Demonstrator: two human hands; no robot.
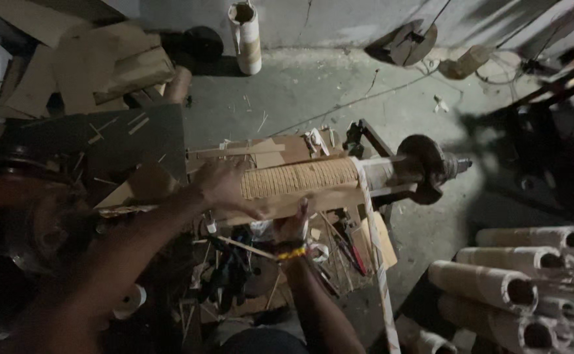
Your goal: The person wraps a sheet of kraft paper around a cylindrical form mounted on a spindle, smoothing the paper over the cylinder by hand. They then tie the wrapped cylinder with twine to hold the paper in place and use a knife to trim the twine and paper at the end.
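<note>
My left hand lies flat on the near left end of the wound roll, fingers spread. My right hand pinches its lower edge. The white strip hangs right; loosening either hand risks unwinding.

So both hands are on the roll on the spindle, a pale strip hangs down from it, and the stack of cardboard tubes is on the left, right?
Not quite: the head view shows the cardboard tubes stacked at lower right, not left. The rest holds: the left hand and right hand are on the roll, and a pale strip hangs down from it.
</note>
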